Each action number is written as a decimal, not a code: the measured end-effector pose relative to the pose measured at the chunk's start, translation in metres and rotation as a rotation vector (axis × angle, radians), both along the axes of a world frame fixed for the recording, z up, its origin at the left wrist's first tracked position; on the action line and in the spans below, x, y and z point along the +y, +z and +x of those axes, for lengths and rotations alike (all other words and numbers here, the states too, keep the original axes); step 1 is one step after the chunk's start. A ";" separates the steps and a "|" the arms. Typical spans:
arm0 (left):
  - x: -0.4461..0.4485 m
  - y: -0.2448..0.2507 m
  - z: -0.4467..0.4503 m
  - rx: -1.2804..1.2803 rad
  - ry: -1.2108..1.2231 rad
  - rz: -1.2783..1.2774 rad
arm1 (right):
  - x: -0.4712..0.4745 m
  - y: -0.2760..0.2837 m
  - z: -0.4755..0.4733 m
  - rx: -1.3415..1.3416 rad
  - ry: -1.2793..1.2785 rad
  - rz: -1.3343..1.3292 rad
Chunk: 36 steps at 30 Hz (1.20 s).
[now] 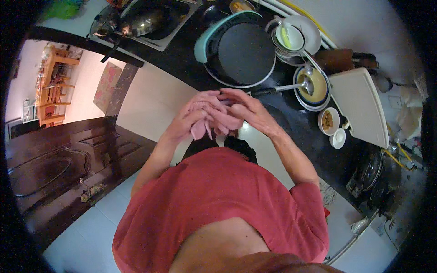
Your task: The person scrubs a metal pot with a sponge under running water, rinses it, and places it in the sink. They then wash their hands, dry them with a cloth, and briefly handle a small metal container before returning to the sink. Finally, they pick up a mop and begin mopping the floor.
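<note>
A bunched pink cloth (218, 116) is held up in front of me at the counter's edge. My left hand (182, 123) grips its left side, with the thumb laid across the folds. From the right, my right hand (256, 111) curls its fingers over the other side of the same cloth. The folds hide some fingertips of both hands. Just past my right hand lies a ladle (280, 88) with a black handle, its metal bowl resting over a yellowish bowl (320, 97) with a dark blue rim.
A large dark round pan (245, 54) with a teal piece at its rim stands on the black counter (290, 136). Stacked bowls (290, 37), a white cutting board (358, 102) and a small food bowl (328, 123) are rightward. A wok (146, 25) sits on the stove; a dark wooden door (71, 160) is left.
</note>
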State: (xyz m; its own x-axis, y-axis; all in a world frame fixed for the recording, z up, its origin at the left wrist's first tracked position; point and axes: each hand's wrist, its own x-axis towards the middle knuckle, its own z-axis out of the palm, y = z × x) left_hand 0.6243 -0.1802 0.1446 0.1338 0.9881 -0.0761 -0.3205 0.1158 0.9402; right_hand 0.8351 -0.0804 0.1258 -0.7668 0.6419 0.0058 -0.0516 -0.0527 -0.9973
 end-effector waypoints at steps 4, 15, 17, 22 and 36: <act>-0.005 0.037 -0.069 0.384 0.157 0.081 | 0.014 0.032 -0.072 -0.051 0.005 0.201; -0.021 -0.006 -0.264 0.610 0.639 0.016 | 0.048 0.007 -0.294 0.070 -0.273 0.166; -0.021 -0.015 -0.294 0.682 0.693 -0.114 | 0.043 -0.004 -0.330 -0.049 -0.303 0.202; 0.001 -0.031 -0.344 0.041 0.565 -0.035 | 0.024 -0.032 -0.391 0.145 -0.107 0.102; 0.047 -0.009 -0.424 1.335 0.348 0.044 | 0.073 0.000 -0.419 -0.411 -0.326 0.974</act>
